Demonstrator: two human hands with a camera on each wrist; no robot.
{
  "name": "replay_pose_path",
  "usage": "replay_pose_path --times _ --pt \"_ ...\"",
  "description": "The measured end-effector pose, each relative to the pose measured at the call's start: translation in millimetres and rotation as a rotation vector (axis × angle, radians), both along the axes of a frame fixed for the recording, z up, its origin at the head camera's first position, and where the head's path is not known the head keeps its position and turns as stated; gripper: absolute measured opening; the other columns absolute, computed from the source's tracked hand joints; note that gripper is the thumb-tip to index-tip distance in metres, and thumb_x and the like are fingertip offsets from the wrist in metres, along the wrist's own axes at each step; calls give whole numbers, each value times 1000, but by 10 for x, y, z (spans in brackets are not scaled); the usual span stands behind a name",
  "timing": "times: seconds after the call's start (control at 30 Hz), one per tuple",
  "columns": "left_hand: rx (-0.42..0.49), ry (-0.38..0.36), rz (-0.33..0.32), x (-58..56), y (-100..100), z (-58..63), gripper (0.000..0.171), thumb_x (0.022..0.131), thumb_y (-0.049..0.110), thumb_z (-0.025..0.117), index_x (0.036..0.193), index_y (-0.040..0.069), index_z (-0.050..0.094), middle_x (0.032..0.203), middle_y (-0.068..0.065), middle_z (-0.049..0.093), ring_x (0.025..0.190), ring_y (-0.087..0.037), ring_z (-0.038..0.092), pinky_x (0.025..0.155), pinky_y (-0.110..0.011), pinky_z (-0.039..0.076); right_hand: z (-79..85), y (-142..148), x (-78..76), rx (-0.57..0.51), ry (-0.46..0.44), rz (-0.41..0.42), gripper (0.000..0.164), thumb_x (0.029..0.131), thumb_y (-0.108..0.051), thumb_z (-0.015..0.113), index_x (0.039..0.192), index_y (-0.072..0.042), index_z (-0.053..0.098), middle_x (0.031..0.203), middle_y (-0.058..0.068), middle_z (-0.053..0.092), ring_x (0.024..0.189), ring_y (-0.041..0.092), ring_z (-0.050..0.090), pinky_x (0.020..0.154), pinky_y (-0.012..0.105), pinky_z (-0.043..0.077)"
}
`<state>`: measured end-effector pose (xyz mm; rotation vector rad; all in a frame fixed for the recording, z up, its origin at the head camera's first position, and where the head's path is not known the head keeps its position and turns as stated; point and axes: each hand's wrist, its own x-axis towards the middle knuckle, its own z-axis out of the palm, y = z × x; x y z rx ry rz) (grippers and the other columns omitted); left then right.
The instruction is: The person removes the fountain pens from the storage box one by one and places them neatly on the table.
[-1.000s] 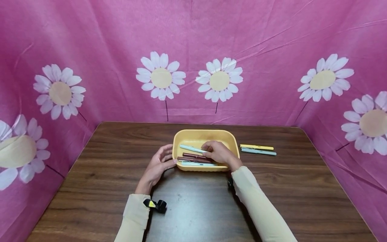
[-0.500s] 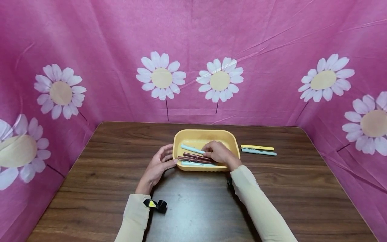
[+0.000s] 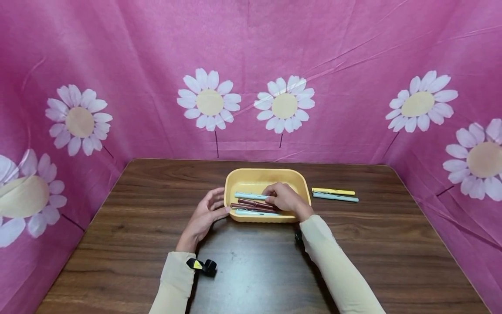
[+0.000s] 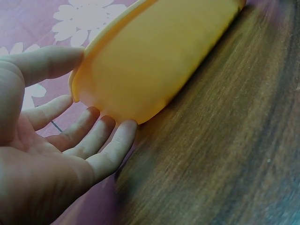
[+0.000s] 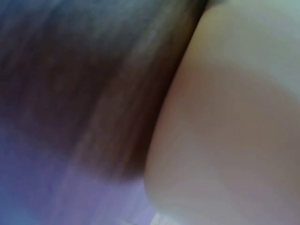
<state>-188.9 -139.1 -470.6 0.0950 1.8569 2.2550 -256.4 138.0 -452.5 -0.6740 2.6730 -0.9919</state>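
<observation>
A yellow tray point(image 3: 266, 174) stands near the back of the table. Inside it, my right hand point(image 3: 286, 198) pinches the right end of a light-blue pen point(image 3: 249, 196), which lies roughly level across the tray. Just in front are dark-red pens point(image 3: 251, 206) and another light-blue pen point(image 3: 255, 213). With fairly straight fingers, my left hand point(image 3: 205, 213) touches the tray's left end. In the left wrist view the left thumb point(image 4: 54, 63) meets the rim and the fingertips rest against the outer wall. The right wrist view is blurred and hides the right fingertips.
Right of the tray, a yellow pen point(image 3: 333, 191) and a light-blue pen point(image 3: 335, 197) lie side by side on the brown wooden table point(image 3: 392, 244). A pink flowered cloth point(image 3: 251, 43) hangs behind and on both sides.
In the right hand's grip, the light-blue pen has turned from slanted to nearly level, its left end coming down toward the dark-red pens. The left hand and tray stay put.
</observation>
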Motion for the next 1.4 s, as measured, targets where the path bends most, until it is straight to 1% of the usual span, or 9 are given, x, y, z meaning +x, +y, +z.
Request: replay_pose_path --times 0.17,0.3,0.4,0.6,0.7,0.93,1.13,1.27,1.4 --pt "-10 -11 15 23 -13 -12 70 87 -9 68 150 1 40 142 -28 44 130 -42 46 87 -28 58 -3 -4 8 -51 -23 0 14 95 -3 69 107 -3 76 94 3 73 85 15 64 81 36 57" --pt "-6 -8 13 24 -12 -24 69 88 -9 68 150 1 39 142 -28 43 130 -42 45 88 -29 58 8 3 11 -83 -42 -18 15 94 -2 69 107 -3 76 96 4 73 85 14 63 79 34 57" --pt "-3 0 12 18 -11 -30 69 87 -9 68 150 1 39 142 -28 43 130 -42 45 88 -29 57 30 13 23 -95 -51 -33 15 95 -2 68 107 -3 76 99 4 73 86 16 62 80 35 56" --pt "4 2 -4 6 -18 -35 70 88 -9 67 150 0 38 143 -28 43 130 -42 46 88 -28 57 84 49 41 -131 -52 -32 14 95 -1 67 106 -4 76 102 5 72 90 19 62 82 38 56" --pt "18 -5 -11 1 -19 -33 69 88 -10 66 150 -1 37 143 -29 42 130 -42 46 88 -27 57 112 79 50 -133 -21 -18 14 95 -1 67 105 -4 76 103 6 72 92 20 62 84 39 55" --pt "41 -14 -23 -3 -11 -13 70 88 -11 65 151 -2 35 144 -30 39 131 -44 43 89 -27 57 178 199 101 -146 49 -24 14 95 1 67 105 -3 75 103 7 72 96 23 63 87 41 54" --pt "49 -13 -23 -8 -9 -6 69 88 -12 64 151 -3 36 143 -30 40 129 -41 44 89 -29 58 264 300 140 -168 114 -16 13 94 3 66 104 1 74 101 9 71 93 24 61 81 38 54" --pt "50 -12 -27 -8 -17 0 70 88 -12 64 151 -2 36 142 -29 41 128 -40 45 91 -32 57 296 371 176 -145 148 -42 11 93 2 69 102 -1 75 97 7 71 91 22 61 78 36 53" --pt "52 -17 -33 -4 -28 3 70 87 -12 65 151 -2 36 142 -29 40 128 -40 45 92 -33 57 307 455 226 -139 148 -98 13 93 0 70 104 -2 75 96 6 70 88 21 60 73 33 52"
